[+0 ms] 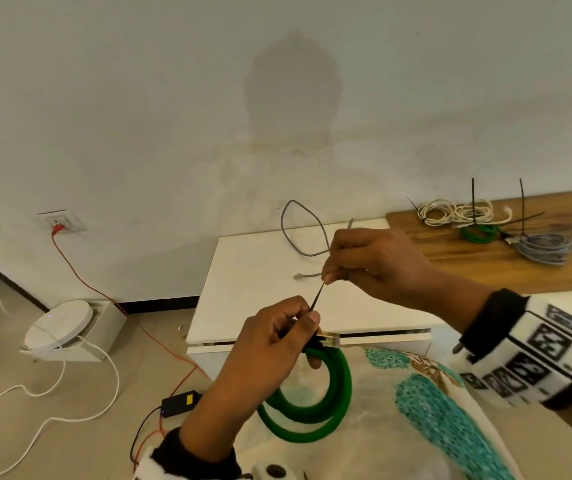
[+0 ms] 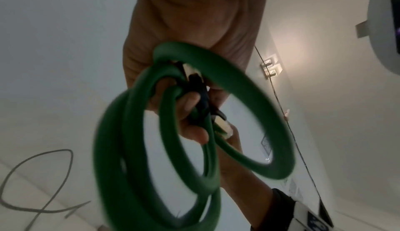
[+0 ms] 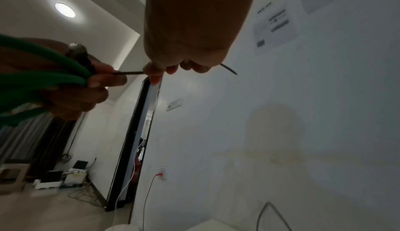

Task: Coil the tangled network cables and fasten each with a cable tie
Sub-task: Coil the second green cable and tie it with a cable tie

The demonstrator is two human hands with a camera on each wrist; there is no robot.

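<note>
My left hand (image 1: 288, 327) grips a coiled green network cable (image 1: 315, 407) at its top, where the plug ends (image 1: 329, 340) stick out; in the left wrist view the green loops (image 2: 134, 149) hang below the fingers. A thin black cable tie (image 1: 317, 296) runs taut from that grip up to my right hand (image 1: 340, 271), which pinches its tail. In the right wrist view the cable tie (image 3: 127, 72) spans between both hands, and its free end pokes out past the right fingers. A loose grey cable (image 1: 300, 233) lies on the white cabinet (image 1: 243, 292).
Several tied coils, white (image 1: 454, 211), green (image 1: 478, 234) and grey (image 1: 544, 248), sit on the wooden top (image 1: 519, 271) at the right. On the floor at the left are a white round device (image 1: 57, 325), white and red wires and a black adapter (image 1: 180, 400). A patterned cloth (image 1: 433, 410) lies below.
</note>
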